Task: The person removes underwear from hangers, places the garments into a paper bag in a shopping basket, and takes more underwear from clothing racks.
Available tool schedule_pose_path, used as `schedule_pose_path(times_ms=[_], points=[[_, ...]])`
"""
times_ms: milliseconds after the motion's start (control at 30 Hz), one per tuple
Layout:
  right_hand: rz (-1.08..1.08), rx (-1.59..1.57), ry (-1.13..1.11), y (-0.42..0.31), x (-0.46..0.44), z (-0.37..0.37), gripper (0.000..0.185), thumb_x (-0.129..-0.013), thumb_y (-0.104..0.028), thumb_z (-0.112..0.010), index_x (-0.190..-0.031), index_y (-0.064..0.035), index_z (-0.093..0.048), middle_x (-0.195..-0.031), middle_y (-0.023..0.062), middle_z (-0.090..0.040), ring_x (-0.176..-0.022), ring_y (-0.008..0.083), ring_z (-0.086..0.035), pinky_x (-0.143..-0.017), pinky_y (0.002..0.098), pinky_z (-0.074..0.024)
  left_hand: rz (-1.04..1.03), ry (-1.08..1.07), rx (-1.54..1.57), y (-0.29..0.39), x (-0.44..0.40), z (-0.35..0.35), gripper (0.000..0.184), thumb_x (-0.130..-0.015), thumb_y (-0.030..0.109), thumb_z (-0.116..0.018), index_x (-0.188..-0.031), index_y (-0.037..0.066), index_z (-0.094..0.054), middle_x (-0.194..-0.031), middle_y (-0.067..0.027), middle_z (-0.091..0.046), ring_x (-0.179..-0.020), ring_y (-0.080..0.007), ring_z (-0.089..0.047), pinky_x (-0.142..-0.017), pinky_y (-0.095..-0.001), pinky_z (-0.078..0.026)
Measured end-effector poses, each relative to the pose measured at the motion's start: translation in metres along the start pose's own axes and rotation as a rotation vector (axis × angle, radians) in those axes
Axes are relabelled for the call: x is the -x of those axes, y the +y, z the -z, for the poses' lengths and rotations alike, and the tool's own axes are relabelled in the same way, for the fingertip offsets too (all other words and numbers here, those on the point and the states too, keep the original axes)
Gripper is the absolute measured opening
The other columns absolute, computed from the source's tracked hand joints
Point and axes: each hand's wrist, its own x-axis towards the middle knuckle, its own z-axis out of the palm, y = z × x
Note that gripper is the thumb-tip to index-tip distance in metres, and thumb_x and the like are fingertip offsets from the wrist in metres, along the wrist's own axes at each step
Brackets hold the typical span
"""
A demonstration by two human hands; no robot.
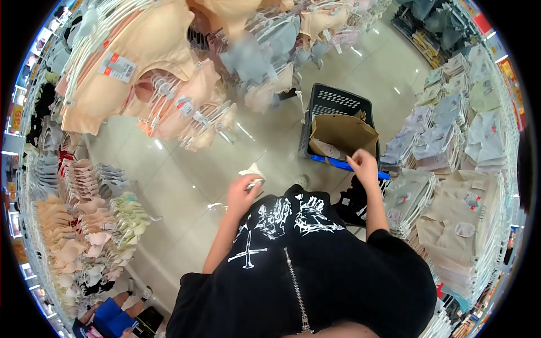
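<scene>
Basket: dark, stiff plastic basket (342, 100), its far wall pierced with rows of small holes; a smooth blue handle (333, 163) lies along the near side.
In the basket: a brown paper bag (354, 135), creased, its mouth gaping; a pale, crumpled item (327, 149) shows at its left, too hidden to name.
Right hand: the right hand (365, 164) is over the near edge of the basket, close to the handle, fingers loosely bent; I cannot tell whether they touch or grip anything.
Left hand: the left hand (242, 191), left of the basket and well apart from it, has its fingers closed around a small white item (251, 170), soft-looking and peaked, over the floor (169, 174).
Floor: pale, glossy square tiles.
Left racks: smooth peach bras (143, 42) with moulded cups, on white hangers.
Right rack: flat pale garments (459, 205), hung in tight rows.
Clothing: black shirt (349, 281) with white print and a toothed metal zip (296, 290).
</scene>
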Motion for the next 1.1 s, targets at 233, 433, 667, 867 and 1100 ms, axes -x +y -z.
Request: schedule_pose_path(times_ms=[233,433,667,867,1100], points=[[0.460,0.295,-0.484,0.042,-0.019,-0.020,0.046,-0.068,-0.028,-0.068,-0.109,-0.0156,-0.050,-0.097,0.0092,-0.058,-0.084,0.0292,-0.058,-0.067,0.0388,-0.0471,-0.127,-0.429,-0.137,0.031,-0.054,-0.077,0.017,-0.077,0.023,-0.062,-0.092,0.016,-0.063,-0.086,-0.0074,-0.063,-0.075,-0.0254,-0.060,-0.066,-0.0334,-0.048],[0.415,0.266,-0.378,0.041,-0.026,-0.035,0.035,-0.075,-0.028,-0.061,-0.106,-0.0134,-0.050,-0.072,0.0132,-0.062,-0.066,0.0313,-0.060,-0.059,0.0420,-0.0467,-0.053,-0.517,-0.139,0.037,-0.093,-0.137,0.030,-0.074,0.026,-0.064,-0.103,0.019,-0.059,-0.086,-0.0097,-0.063,-0.075,-0.0284,-0.060,-0.066,-0.0365,-0.048],[0.196,0.189,-0.480,0.025,-0.043,-0.046,0.037,-0.070,-0.015,-0.054,-0.104,-0.0002,-0.048,-0.074,0.0184,-0.062,-0.067,0.0354,-0.061,-0.061,0.0440,-0.0485,0.026,-0.661,-0.219,0.047,-0.132,-0.204,0.048,-0.066,0.022,-0.066,-0.107,0.013,-0.043,-0.080,-0.0152,-0.060,-0.077,-0.0349,-0.059,-0.066,-0.0400,-0.046],[0.270,0.083,-0.262,0.026,-0.066,-0.054,0.016,-0.069,-0.013,-0.053,-0.080,-0.0006,-0.056,-0.070,0.0178,-0.061,-0.065,0.0338,-0.061,-0.060,0.0427,-0.0484,0.042,-0.480,-0.273,0.048,-0.150,-0.211,0.042,-0.063,0.018,-0.063,-0.102,0.010,-0.048,-0.073,-0.0143,-0.059,-0.069,-0.0336,-0.058,-0.062,-0.0397,-0.045],[0.210,0.094,-0.152,0.027,-0.108,-0.045,0.012,-0.069,-0.012,-0.053,-0.076,-0.0027,-0.056,-0.066,0.0165,-0.060,-0.061,0.0315,-0.061,-0.056,0.0407,-0.0478,0.165,-0.350,-0.243,0.043,-0.185,-0.231,0.031,-0.066,0.020,-0.061,-0.095,0.009,-0.059,-0.081,-0.0145,-0.062,-0.077,-0.0335,-0.060,-0.067,-0.0383,-0.047]])
